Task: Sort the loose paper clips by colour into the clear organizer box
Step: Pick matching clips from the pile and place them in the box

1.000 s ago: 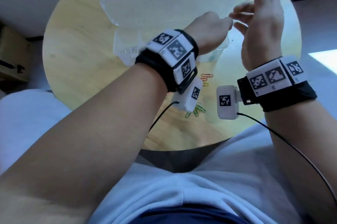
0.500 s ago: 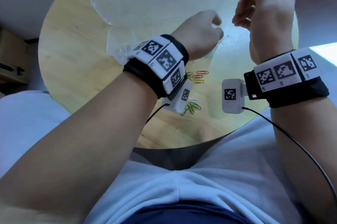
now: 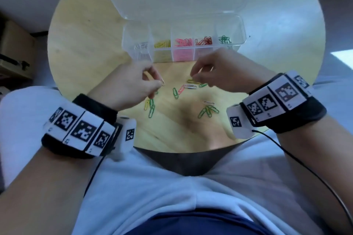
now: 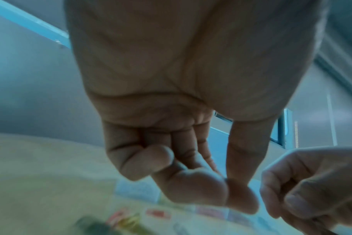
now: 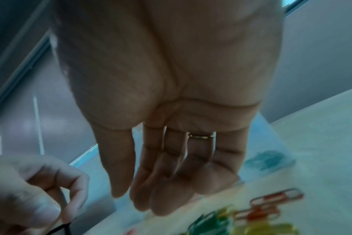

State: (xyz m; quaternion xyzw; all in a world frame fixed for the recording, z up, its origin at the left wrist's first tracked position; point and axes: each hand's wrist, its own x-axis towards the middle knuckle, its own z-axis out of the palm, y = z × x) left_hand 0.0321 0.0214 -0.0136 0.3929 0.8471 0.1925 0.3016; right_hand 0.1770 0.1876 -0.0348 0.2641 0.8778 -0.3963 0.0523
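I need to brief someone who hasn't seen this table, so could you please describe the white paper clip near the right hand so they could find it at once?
Start at the clear organizer box on the round wooden table and come toward the person, to the loose clips. The white paper clip lies flat just under the fingertips of the right hand. A pink clip touches its left end, and green ones lie nearby; it is the pale one.

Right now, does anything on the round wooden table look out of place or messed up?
Nothing looks damaged or spilled. The clear plastic organizer box sits with its lid open, each compartment holding one colour. The only disorder is the unsorted loose paper clips scattered in front of it.
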